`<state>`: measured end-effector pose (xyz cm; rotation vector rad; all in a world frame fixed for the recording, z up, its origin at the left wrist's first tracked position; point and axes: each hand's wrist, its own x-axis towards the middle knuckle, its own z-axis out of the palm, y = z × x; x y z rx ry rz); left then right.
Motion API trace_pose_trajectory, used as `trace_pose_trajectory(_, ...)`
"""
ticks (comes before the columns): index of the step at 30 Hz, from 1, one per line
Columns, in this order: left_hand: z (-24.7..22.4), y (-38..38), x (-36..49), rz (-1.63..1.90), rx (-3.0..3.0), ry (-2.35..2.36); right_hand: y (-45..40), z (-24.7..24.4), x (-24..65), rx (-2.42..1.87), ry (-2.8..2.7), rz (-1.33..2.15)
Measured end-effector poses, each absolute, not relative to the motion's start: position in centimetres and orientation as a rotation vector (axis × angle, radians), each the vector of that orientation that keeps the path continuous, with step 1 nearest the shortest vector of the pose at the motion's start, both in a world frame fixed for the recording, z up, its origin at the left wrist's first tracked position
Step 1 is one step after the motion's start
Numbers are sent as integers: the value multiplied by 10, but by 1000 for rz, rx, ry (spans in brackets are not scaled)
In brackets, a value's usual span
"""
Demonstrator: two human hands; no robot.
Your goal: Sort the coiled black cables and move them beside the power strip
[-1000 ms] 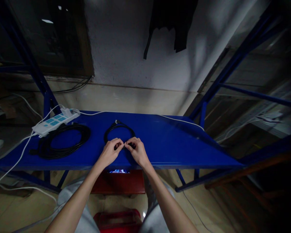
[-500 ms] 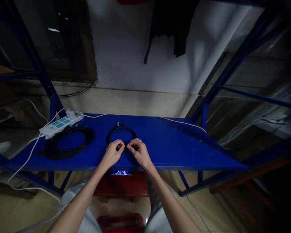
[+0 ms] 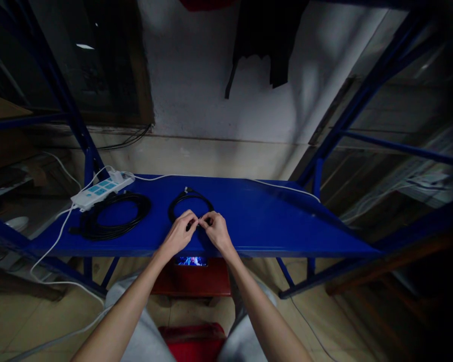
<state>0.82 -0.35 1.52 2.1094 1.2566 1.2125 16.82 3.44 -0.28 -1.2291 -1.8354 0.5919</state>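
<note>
A small coil of black cable (image 3: 194, 195) lies on the blue shelf (image 3: 268, 221), its plug end (image 3: 187, 189) at the far side. My left hand (image 3: 180, 231) is closed in a pinch on the coil's near side. Right beside it, my right hand (image 3: 216, 229) pinches the same stretch, thumb and forefinger together. The fingertips of both hands nearly meet there. Any small tie between them is too small and dark to make out. To the left rests a larger coil of black cable (image 3: 136, 213).
A white power strip (image 3: 101, 191) with blue sockets stands behind the larger coil. Its white cord (image 3: 56, 241) hangs over the shelf's left end. Blue posts (image 3: 317, 181) rise at the sides. Below the front edge, a lit screen (image 3: 191, 261) rests on a red-brown stool (image 3: 196, 281).
My fingertips have come closer together over the near side of the coil. The whole view has tilted slightly; the coils lie in the same places on the shelf.
</note>
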Motion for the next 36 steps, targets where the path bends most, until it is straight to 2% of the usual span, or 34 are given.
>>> trace_pose_trajectory(18,6,4,4,1272,2042,1293,31,-6,170,-1109,-1971,566)
trace_pose_trajectory(36,-1,8,4,1225,2002,1332,29,-4,171,-1174,-1899,582)
